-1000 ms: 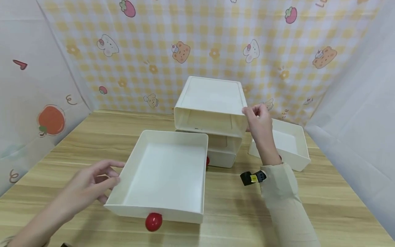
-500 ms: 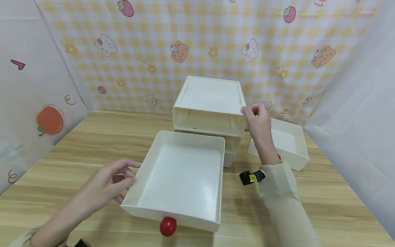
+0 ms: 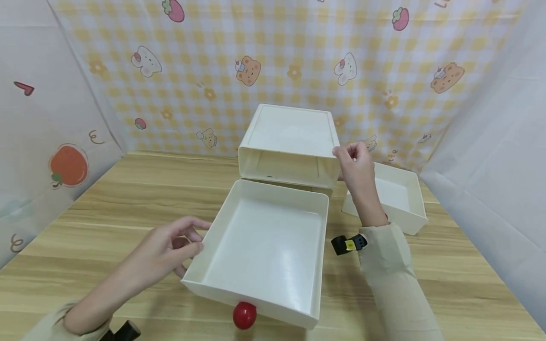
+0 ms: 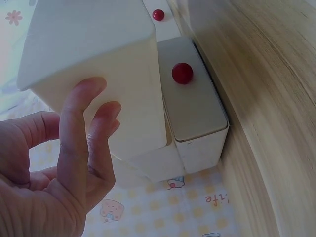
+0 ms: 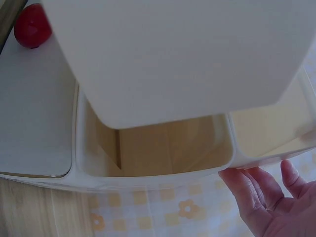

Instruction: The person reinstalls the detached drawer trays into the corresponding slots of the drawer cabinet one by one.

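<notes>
In the head view, my left hand (image 3: 175,246) grips a white drawer (image 3: 264,246) by its left side wall, tilted, its red round knob (image 3: 245,315) toward me. The drawer's inside is bare. Its far end overlaps the front of a white stacked cabinet (image 3: 294,128). With thumb and fingers my right hand (image 3: 357,163) holds the cabinet's upper right front edge. The cabinet's top compartment stands open and hollow. In the right wrist view, the drawer's end covers part of the hollow middle compartment (image 5: 168,148); beside it a closed bottom drawer (image 5: 34,108) fills its slot.
A second loose white drawer (image 3: 394,196) lies on the wooden table (image 3: 170,184) to the right, behind my right forearm. A yellow checked cloth (image 3: 294,47) hangs behind the cabinet, with white cloth (image 3: 38,118) along the sides.
My left hand has carried the drawer to the right, in front of the cabinet, and turned it slightly; the lower compartments are now mostly hidden in the head view. My right hand stays put.
</notes>
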The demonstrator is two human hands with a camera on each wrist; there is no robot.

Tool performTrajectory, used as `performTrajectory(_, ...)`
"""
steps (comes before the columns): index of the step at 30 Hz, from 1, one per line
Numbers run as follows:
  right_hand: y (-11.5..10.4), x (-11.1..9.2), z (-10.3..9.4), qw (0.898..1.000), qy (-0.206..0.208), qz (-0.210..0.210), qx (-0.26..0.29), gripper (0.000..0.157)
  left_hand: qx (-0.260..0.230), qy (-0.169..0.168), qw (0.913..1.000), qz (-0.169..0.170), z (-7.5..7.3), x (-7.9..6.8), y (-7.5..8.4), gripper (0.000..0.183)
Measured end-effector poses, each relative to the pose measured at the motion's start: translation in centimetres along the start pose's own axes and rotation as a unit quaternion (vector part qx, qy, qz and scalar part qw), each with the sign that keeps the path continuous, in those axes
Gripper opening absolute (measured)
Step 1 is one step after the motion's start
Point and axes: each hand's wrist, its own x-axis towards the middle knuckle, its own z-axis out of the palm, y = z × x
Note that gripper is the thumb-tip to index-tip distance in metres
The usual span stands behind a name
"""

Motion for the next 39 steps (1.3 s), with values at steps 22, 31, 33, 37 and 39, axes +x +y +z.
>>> performTrajectory(22, 0.0, 0.0, -0.2, 1.000, -0.013, 0.002, 0.001, 0.018, 0.042, 0.010, 0.9990, -0.009, 0.9, 2.3, 0.7, 0.038)
performTrajectory(31, 0.0, 0.0, -0.1, 1.000, -0.011, 0.002, 0.005, 0.018, 0.014, 0.007, 0.9997, -0.017, 0.9, 3.5, 0.8, 0.039)
performTrajectory(33, 0.0, 0.0, -0.1, 1.000, -0.011, 0.005, 0.005, 0.018, 0.007, 0.006, 0.9998, -0.019, 0.9, 3.8, 0.8, 0.038)
performTrajectory(37, -0.1, 0.0, -0.2, 1.000, -0.010, 0.007, 0.005, 0.018, -0.005, 0.003, 0.9997, -0.022, 1.0, 4.2, 0.7, 0.038)
performTrajectory(39, 0.0, 0.0, -0.2, 1.000, -0.011, 0.006, 0.004, 0.018, -0.008, 0.003, 0.9997, -0.024, 1.0, 4.4, 0.7, 0.038)
